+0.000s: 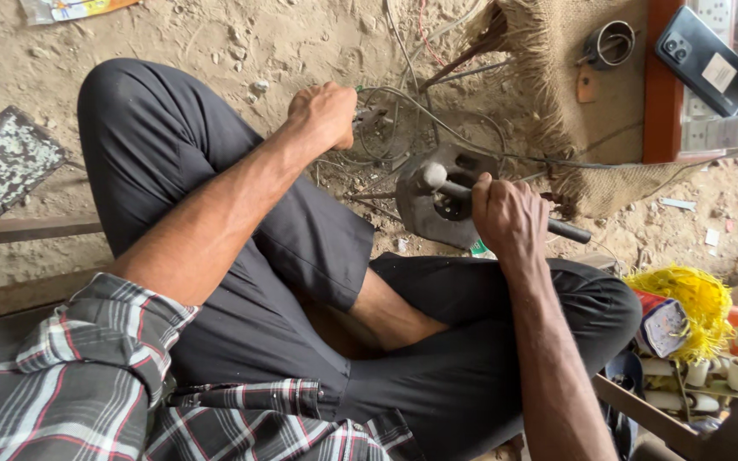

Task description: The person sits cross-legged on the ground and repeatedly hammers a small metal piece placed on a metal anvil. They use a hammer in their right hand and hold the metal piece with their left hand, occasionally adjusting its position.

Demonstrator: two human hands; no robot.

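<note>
on the dirt floor the right hand (510, 213) grips a hammer (471, 192) over a metal block (424, 213), the left hand (325, 115) fisted on a wire (386, 128).

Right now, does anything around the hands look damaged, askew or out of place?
Yes: a black smartphone lies tilted across a white power strip, and loose grey wires tangle on the dirt beside the left hand.

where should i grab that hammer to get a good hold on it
Grip the hammer by its dark handle near the free end at right, coming from above. The shaft lies nearly flat, pointing right, with the rounded head over the metal plate. The right hand already wraps mid-shaft.
</note>
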